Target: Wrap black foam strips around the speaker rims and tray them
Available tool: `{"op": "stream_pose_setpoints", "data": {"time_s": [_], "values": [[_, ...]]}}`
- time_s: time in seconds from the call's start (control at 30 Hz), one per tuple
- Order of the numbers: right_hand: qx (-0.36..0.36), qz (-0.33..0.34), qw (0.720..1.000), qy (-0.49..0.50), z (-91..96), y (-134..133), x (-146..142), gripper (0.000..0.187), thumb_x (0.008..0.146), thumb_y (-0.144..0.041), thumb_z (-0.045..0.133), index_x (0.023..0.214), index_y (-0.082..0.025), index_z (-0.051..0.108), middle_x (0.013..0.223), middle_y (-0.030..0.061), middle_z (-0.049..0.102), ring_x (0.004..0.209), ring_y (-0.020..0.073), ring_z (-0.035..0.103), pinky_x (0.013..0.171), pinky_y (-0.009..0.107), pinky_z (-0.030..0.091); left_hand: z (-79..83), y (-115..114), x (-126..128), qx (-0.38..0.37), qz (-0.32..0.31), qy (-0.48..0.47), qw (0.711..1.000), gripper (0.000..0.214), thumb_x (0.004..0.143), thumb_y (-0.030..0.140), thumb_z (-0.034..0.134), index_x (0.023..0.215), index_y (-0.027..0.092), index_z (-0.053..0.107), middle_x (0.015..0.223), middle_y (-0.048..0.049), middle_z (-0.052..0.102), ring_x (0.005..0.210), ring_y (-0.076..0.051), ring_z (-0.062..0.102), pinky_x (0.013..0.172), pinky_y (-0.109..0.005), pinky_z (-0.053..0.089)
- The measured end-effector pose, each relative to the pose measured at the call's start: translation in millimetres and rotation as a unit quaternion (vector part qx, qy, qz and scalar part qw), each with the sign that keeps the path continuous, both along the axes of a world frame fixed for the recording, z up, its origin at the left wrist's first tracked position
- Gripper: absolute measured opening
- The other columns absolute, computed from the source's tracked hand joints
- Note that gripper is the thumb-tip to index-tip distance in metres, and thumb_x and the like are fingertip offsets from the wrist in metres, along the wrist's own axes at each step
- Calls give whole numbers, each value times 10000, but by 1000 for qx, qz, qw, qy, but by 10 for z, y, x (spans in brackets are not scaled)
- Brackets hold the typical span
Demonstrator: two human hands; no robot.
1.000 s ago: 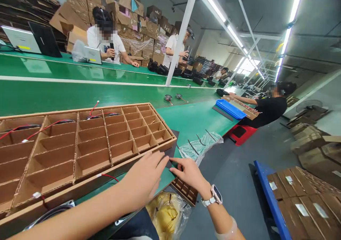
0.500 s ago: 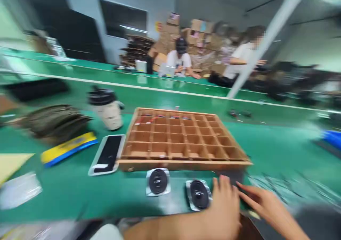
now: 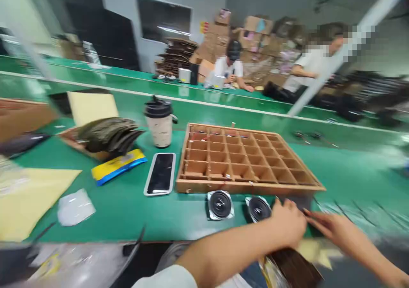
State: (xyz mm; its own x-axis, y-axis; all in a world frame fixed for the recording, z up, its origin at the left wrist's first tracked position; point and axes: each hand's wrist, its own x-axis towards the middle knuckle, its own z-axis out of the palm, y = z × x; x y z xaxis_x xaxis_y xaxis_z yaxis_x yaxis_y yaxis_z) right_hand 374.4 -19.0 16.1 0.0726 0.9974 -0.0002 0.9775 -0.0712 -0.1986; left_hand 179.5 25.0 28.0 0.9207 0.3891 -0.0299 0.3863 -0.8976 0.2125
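My left hand (image 3: 289,223) reaches across the bench with its fingers curled, just right of a square-framed speaker (image 3: 258,209). My right hand (image 3: 330,225) faces it from the right, fingers pressed together at the tips. Between the hands lies a dark, flat piece (image 3: 303,201); motion blur hides what either hand grips. Another speaker (image 3: 220,205) lies farther left, cone up. Behind them stands a wooden box divided into compartments (image 3: 249,188), with thin red wires in its far cells.
Left of the box are a phone (image 3: 160,174), a lidded cup (image 3: 159,128), a yellow-blue packet (image 3: 118,166) and a stack of dark sheets (image 3: 108,134). Yellow paper (image 3: 41,198) lies far left. Dark wires in clear plastic (image 3: 364,213) lie right. Two people work across the bench.
The view has swung left, so bench items appear farther right. My left hand's fingers, flatter before, are now curled; my right fingertips have come closer together.
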Motion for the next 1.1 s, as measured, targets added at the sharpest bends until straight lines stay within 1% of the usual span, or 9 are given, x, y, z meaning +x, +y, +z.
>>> {"op": "stream_pose_setpoints", "data": {"time_s": [0.07, 0.1, 0.23, 0.3, 0.37, 0.53, 0.67, 0.83, 1.1], "values": [[-55, -55, 997, -9, 77, -79, -40, 175, 953, -330, 550, 905, -197, 652, 915, 46, 628, 775, 57, 570, 761, 172, 491, 21, 47, -6, 6, -2, -12, 1000, 713, 826, 390, 674, 1388, 23, 435, 1436, -205, 459, 1338, -299, 416, 1101, -477, 388], [-66, -75, 995, -5, 104, -107, -79, 239, 956, -329, 542, 972, -109, 634, 906, 47, 620, 795, 74, 577, 827, 245, 517, 8, 58, 13, 10, -1, -18, 1000, 707, 819, 386, 694, 1378, 33, 443, 1423, -207, 464, 1332, -311, 419, 1090, -485, 393], [-44, -145, 988, 33, 163, -160, -247, 331, 941, -396, 562, 1021, -81, 621, 938, 58, 611, 884, 97, 586, 909, 297, 510, -52, 100, 94, 19, -11, -33, 999, 575, 885, 382, 648, 1372, 140, 463, 1464, -160, 420, 1353, -325, 401, 1094, -546, 368], [-2, -172, 984, 51, 157, -188, -324, 529, 1030, -413, 285, 1041, -8, 625, 1008, 64, 588, 971, 80, 575, 949, 236, 460, -56, 133, 110, 20, -19, -33, 999, 581, 891, 378, 645, 1387, 146, 450, 1487, -161, 394, 1368, -329, 384, 1102, -553, 360], [30, -188, 980, 62, 119, -214, -384, 585, 1038, -403, 206, 1067, 17, 612, 1031, 70, 578, 988, 83, 571, 945, 230, 457, -49, 161, 118, 18, -22, -23, 999, 610, 887, 380, 651, 1406, 146, 431, 1506, -164, 371, 1384, -330, 366, 1115, -554, 348], [71, -206, 974, 63, -75, -210, -379, 344, 959, -412, 524, 1089, -104, 604, 1035, 77, 602, 969, 129, 584, 936, 329, 517, -36, 180, 138, 15, -13, 15, 1000, 690, 875, 393, 663, 1450, 139, 379, 1544, -174, 320, 1418, -320, 327, 1142, -533, 323], [91, -181, 978, 55, -222, -205, -255, 364, 973, -421, 499, 1110, -98, 594, 963, 66, 599, 908, 109, 586, 899, 311, 526, -17, 143, 123, 30, -15, 23, 999, 725, 865, 350, 673, 1469, 104, 358, 1546, -195, 314, 1434, -313, 308, 1153, -503, 327], [108, -83, 989, 56, -358, -222, -50, 374, 972, -431, 499, 1126, -106, 597, 969, 70, 607, 874, 98, 591, 859, 285, 540, -51, 8, 116, 49, 11, 22, 998, 643, 874, 217, 630, 1444, 31, 397, 1514, -222, 348, 1410, -331, 352, 1136, -493, 368], [188, -33, 969, 159, -506, -203, 57, 334, 999, -379, 445, 1111, -113, 614, 1027, 78, 614, 921, 101, 599, 854, 271, 541, -328, -134, 277, 75, 61, 40, 994, 483, 952, 190, 465, 1406, 24, 461, 1470, -245, 374, 1378, -364, 382, 1090, -519, 425]]}}
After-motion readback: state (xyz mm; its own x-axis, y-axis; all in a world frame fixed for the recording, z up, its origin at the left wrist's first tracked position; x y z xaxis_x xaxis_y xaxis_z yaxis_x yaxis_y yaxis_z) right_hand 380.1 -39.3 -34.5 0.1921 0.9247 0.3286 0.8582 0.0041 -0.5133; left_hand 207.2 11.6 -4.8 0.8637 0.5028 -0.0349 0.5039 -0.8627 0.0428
